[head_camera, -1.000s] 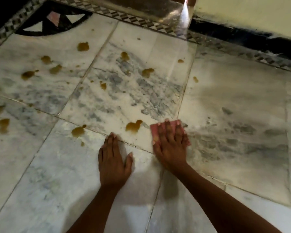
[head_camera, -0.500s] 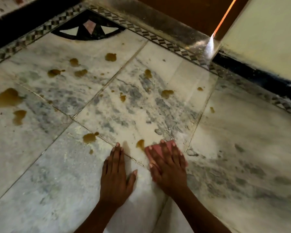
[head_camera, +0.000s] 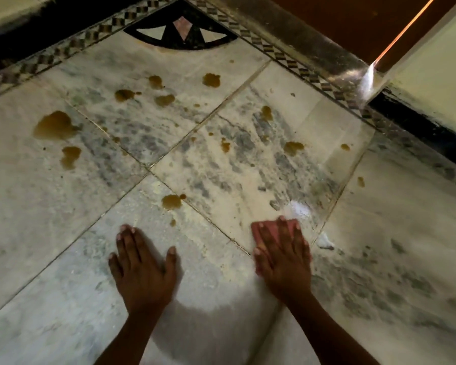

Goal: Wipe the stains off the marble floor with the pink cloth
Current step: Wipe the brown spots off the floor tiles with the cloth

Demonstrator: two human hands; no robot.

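Note:
My right hand (head_camera: 284, 259) lies flat on the pink cloth (head_camera: 270, 227) and presses it onto the marble floor (head_camera: 221, 299). Only the cloth's far edge and left side show past my fingers. My left hand (head_camera: 142, 270) rests palm down on the floor to the left, fingers spread, holding nothing. Several brown stains dot the tiles ahead: the nearest (head_camera: 172, 201) just beyond my left hand, a large one (head_camera: 54, 125) far left, and smaller ones (head_camera: 293, 147) further ahead.
A patterned mosaic border (head_camera: 295, 61) and a black corner inlay (head_camera: 181, 34) frame the floor at the top. A cream wall (head_camera: 432, 83) with a black skirting stands at the right, beside a brown door (head_camera: 353, 19).
The brown stain that lay just left of the cloth is gone. My right hand and the cloth have slid to the right, away from my left hand. The view has tilted up towards the corner.

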